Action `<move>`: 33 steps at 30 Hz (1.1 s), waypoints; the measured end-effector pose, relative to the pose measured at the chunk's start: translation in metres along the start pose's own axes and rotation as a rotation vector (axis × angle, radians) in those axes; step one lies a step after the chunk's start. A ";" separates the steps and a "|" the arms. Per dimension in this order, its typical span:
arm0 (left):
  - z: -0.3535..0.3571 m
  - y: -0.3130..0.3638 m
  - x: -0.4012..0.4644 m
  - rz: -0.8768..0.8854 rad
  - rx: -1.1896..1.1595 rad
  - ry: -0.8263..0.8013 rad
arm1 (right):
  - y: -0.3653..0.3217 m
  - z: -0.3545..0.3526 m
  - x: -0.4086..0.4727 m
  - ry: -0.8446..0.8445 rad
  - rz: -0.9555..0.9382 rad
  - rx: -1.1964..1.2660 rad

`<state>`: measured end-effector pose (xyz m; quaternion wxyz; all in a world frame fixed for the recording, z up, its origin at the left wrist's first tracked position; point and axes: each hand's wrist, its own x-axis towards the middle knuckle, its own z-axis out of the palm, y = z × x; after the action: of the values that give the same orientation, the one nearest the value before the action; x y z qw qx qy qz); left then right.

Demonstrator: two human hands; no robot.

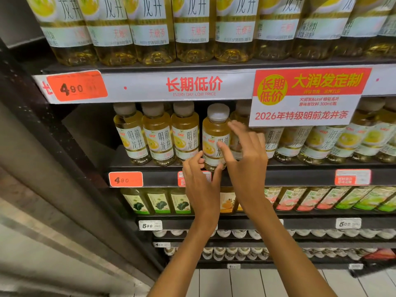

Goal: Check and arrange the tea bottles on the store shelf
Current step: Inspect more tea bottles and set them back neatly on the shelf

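A small tea bottle (215,133) with yellow tea, a grey-white cap and a white label stands at the front edge of the middle shelf (154,166), forward of its row. My left hand (201,181) holds its base, curled fingers on the left and thumb under the right side. My right hand (246,153) touches the label with its thumb, its fingers spread loosely past the bottle's right shoulder. Three matching bottles (157,136) stand in line to the left, and more bottles (321,142) continue to the right.
Large tea bottles (192,28) fill the shelf above, behind a price rail with a hanging promo sign (304,97). Green- and pink-labelled drinks (159,202) sit one shelf down, with capped bottles lower still. A dark shelf upright (49,129) runs on the left.
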<state>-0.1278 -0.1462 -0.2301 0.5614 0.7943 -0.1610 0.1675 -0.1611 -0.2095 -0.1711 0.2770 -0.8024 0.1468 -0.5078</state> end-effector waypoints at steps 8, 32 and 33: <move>0.001 -0.003 0.007 0.038 0.051 0.002 | 0.006 0.012 0.005 0.074 -0.129 -0.153; -0.050 -0.025 0.026 -0.010 -0.166 -0.007 | -0.041 0.045 0.029 -0.165 -0.331 -0.199; -0.051 -0.025 0.027 -0.011 -0.182 -0.020 | -0.041 0.043 0.027 -0.187 -0.304 -0.103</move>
<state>-0.0974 -0.0923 -0.2231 0.6304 0.7426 -0.1766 0.1411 -0.1124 -0.1775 -0.1414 0.1678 -0.8722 0.0232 -0.4589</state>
